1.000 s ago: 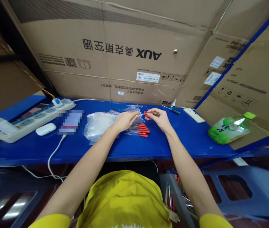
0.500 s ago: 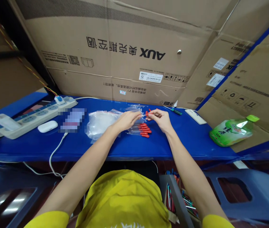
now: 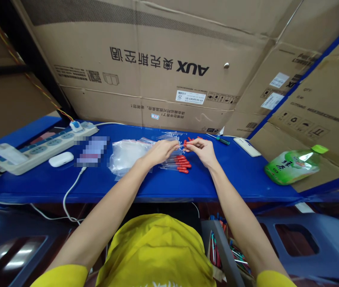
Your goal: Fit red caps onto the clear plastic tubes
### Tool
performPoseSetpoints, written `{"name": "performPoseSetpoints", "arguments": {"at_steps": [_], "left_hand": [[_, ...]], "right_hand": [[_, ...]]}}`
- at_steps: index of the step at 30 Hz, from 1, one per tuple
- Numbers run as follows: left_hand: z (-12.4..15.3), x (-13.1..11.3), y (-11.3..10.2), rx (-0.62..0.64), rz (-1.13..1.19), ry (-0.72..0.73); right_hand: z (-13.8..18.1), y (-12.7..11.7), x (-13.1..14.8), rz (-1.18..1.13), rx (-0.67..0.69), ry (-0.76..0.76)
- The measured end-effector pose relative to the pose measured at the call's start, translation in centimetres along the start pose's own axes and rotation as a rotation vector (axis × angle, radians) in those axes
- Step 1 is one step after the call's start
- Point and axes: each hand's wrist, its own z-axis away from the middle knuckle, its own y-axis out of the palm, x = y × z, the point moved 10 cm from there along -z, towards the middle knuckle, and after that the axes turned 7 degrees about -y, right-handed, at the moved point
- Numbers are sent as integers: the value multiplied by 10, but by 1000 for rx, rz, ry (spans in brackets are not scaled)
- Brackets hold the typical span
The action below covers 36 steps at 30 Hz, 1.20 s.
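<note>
Both my hands meet over a blue shelf [image 3: 127, 183]. My left hand [image 3: 160, 151] is closed, its fingertips pinching the clear tube end of a dropper. My right hand [image 3: 202, 150] is closed on the red-bulb ends of droppers [image 3: 186, 142] that it holds between its fingers. Below the hands lies a row of several clear droppers with red bulbs [image 3: 181, 164]. A pile of small clear plastic bags [image 3: 126, 156] lies just left of my left hand, and more clear tubes or bags [image 3: 169, 136] sit behind the hands.
A white power strip [image 3: 45, 147], a white earbud case [image 3: 61, 159] and a blurred phone [image 3: 91, 150] with a cable lie at left. A green screwdriver [image 3: 222, 140], a white remote [image 3: 246, 146] and a green bottle [image 3: 295, 164] lie at right. Cardboard boxes [image 3: 163, 67] wall the back.
The hands have barely moved; the camera shifted slightly. A few more red bulbs now show above my right hand's fingers.
</note>
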Motion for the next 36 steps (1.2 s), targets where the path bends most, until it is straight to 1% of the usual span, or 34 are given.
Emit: {"name": "performPoseSetpoints", "arguments": {"at_steps": [8,13,17,20,26,31,36], "left_hand": [[0,0,2,-7,22,2],[-1,2,1,-11,16,-38],[0,4,-5,-44,17,-75],[0,6,-5,-48,26,-80],[0,3,-1,-29,23,-39],[0,-1,-3,-22,14,-30],[1,1,-1,-7,35,-37]], "right_hand": [[-2,4,-5,-3,43,12],[-3,2,-4,6,71,17],[-3,1,-1,20,95,18],[-4,0,-2,14,91,21],[-4,1,-5,22,86,21],[-3,1,-6,45,64,28],[-2,3,-5,46,70,26]]}}
